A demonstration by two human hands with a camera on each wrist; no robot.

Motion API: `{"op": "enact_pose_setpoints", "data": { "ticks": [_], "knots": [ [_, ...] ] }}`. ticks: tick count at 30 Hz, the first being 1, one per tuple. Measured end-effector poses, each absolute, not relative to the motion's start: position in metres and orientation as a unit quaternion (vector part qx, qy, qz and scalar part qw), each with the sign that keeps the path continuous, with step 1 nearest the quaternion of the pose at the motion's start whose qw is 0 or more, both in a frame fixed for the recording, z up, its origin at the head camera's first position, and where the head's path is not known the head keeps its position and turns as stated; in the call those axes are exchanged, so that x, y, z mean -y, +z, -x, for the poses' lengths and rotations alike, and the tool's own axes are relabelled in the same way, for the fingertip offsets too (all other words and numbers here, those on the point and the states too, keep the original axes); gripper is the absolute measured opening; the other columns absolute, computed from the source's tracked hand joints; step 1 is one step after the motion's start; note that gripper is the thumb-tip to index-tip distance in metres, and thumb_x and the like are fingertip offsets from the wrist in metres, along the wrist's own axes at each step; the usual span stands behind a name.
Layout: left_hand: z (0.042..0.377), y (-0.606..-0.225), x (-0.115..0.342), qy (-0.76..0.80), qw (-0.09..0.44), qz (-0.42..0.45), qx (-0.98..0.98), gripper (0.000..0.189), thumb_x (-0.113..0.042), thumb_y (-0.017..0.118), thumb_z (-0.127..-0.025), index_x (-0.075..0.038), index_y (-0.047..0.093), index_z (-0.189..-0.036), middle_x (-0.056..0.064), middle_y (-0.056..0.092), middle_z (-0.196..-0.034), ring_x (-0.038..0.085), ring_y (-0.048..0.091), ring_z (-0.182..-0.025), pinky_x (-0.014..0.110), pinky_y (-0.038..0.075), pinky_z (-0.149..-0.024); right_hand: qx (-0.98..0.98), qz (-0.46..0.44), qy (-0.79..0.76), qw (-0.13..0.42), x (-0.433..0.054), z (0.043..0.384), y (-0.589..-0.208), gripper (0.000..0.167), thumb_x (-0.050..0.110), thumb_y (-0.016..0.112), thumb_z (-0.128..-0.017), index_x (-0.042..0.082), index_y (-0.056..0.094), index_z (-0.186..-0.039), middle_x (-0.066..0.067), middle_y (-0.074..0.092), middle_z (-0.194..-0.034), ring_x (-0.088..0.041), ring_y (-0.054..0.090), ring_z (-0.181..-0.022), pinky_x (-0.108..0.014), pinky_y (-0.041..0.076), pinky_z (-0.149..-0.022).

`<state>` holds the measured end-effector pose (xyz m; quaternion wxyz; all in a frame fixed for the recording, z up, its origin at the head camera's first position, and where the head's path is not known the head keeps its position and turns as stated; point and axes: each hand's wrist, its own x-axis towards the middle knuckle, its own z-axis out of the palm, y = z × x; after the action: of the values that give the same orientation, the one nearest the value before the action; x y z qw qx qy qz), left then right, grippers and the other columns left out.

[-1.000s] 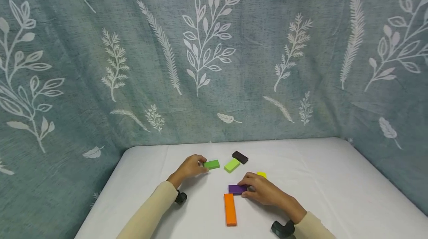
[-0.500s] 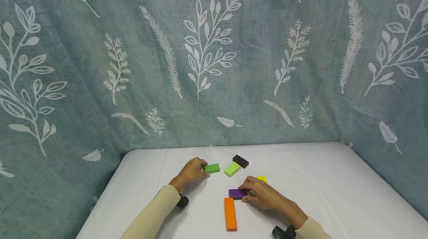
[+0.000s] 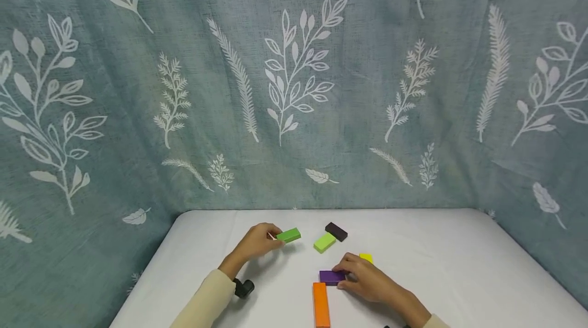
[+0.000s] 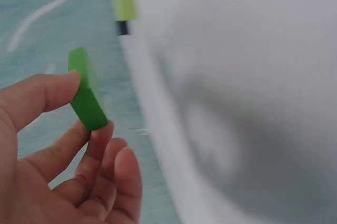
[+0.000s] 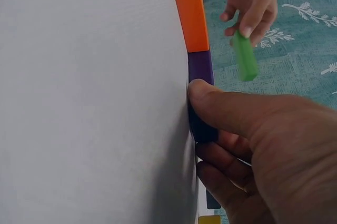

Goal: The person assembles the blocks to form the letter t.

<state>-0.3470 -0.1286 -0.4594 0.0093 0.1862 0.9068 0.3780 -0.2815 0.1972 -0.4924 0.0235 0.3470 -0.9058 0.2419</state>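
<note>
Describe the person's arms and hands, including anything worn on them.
The left hand and right hand are bare, without gloves. The left sleeve is plain, pale beige and long; the right sleeve, barely in frame, matches. A black, rounded device sits at the left wrist. No lettering is visible.

Head: high, forward-down, farthest back
Left wrist: close on left hand
Right wrist: close on right hand
All three share: bright green rectangular block
</note>
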Motion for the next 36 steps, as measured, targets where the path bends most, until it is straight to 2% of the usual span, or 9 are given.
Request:
{"op": "enact_pose_setpoints", "data": {
  "ticks": [8, 16, 23, 30, 36],
  "knots": [
    [0.315, -0.444, 0.122, 0.362, 0.011, -0.260, -0.895, 0.026, -0.022, 0.075, -0.089, -0.009, 0.073, -0.111, 0.002, 0.067, -0.103, 0.016, 0.058, -0.090, 0.027, 0.048, -0.074, 0.908, -0.336, 0.246, 0.048, -0.202, 0.282, -0.497, 0.027, 0.026, 0.074, -0.090, 0.013, 0.072, -0.114, 0.007, 0.058, -0.103, -0.005, 0.052, -0.090, -0.023, 0.046, -0.078],
    [0.305, -0.452, 0.112, 0.341, 0.036, -0.273, -0.899, 0.025, -0.021, 0.076, -0.090, -0.011, 0.073, -0.112, -0.002, 0.066, -0.103, 0.013, 0.057, -0.090, 0.024, 0.048, -0.073, 0.902, -0.349, 0.247, 0.058, -0.202, 0.287, -0.490, 0.028, 0.024, 0.075, -0.090, 0.011, 0.072, -0.114, 0.004, 0.059, -0.101, -0.007, 0.053, -0.088, -0.024, 0.047, -0.077],
    [0.304, -0.460, 0.109, 0.347, 0.040, -0.252, -0.902, 0.025, -0.016, 0.076, -0.089, -0.009, 0.074, -0.113, 0.002, 0.067, -0.106, 0.012, 0.056, -0.083, 0.023, 0.048, -0.065, 0.904, -0.348, 0.245, 0.046, -0.197, 0.291, -0.484, 0.029, 0.025, 0.074, -0.091, 0.011, 0.072, -0.116, 0.004, 0.060, -0.103, -0.008, 0.053, -0.090, -0.025, 0.049, -0.080],
    [0.296, -0.473, 0.095, 0.342, 0.056, -0.228, -0.910, 0.026, -0.017, 0.076, -0.088, -0.010, 0.075, -0.113, 0.003, 0.068, -0.111, 0.012, 0.057, -0.088, 0.028, 0.049, -0.073, 0.906, -0.340, 0.249, 0.038, -0.197, 0.288, -0.488, 0.030, 0.025, 0.076, -0.090, 0.011, 0.072, -0.116, 0.004, 0.056, -0.099, -0.008, 0.051, -0.087, -0.022, 0.044, -0.075],
    [0.288, -0.484, 0.093, 0.349, 0.067, -0.216, -0.909, 0.026, -0.016, 0.078, -0.086, -0.012, 0.076, -0.112, 0.000, 0.068, -0.107, 0.011, 0.055, -0.085, 0.027, 0.048, -0.071, 0.899, -0.352, 0.258, 0.032, -0.196, 0.283, -0.495, 0.029, 0.027, 0.075, -0.090, 0.012, 0.072, -0.115, 0.005, 0.056, -0.099, -0.007, 0.050, -0.085, -0.019, 0.042, -0.073]
  ]
}}
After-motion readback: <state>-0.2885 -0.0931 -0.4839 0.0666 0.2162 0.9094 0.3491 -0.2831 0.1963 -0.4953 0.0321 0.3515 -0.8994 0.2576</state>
